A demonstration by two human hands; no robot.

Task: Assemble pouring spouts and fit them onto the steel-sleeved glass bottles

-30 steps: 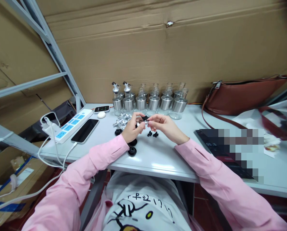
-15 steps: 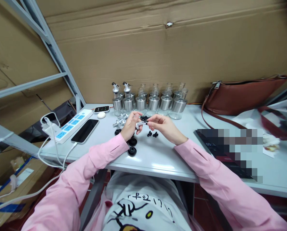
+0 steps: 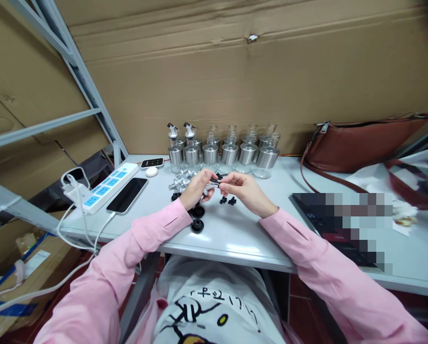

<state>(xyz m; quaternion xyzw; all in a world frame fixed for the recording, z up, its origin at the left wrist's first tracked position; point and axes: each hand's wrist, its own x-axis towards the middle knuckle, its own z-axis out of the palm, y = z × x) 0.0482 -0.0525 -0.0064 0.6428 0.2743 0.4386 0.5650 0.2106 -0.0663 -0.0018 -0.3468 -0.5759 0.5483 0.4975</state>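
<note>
My left hand (image 3: 198, 188) is closed around a silver-white pourer spout (image 3: 209, 187), partly hidden by the fingers. Against its end, my right hand (image 3: 243, 190) pinches a small black part (image 3: 218, 181), too small to make out fully. Just below the hands lie tiny black pieces (image 3: 231, 200) in two little groups. Black round caps (image 3: 197, 225) rest beside my left wrist. More silver-white spouts (image 3: 181, 180) are heaped left of that hand. Glass bottles with metal sleeves (image 3: 229, 154) stand in rows behind, and two at the left carry pourer tops (image 3: 189, 130).
On the left are a power strip (image 3: 108, 186), a phone (image 3: 127, 195) on a charging cable, a small black-screened device (image 3: 152, 163) and a white disc (image 3: 151, 171). To the right lie a brown bag (image 3: 364, 143) and a dark, partly blurred tablet-like thing (image 3: 328, 229). Cardboard (image 3: 214, 71) closes off the back.
The right fingers have shifted slightly and the small black part now sits closer along the spout in my left hand. Everything else stays in place.
</note>
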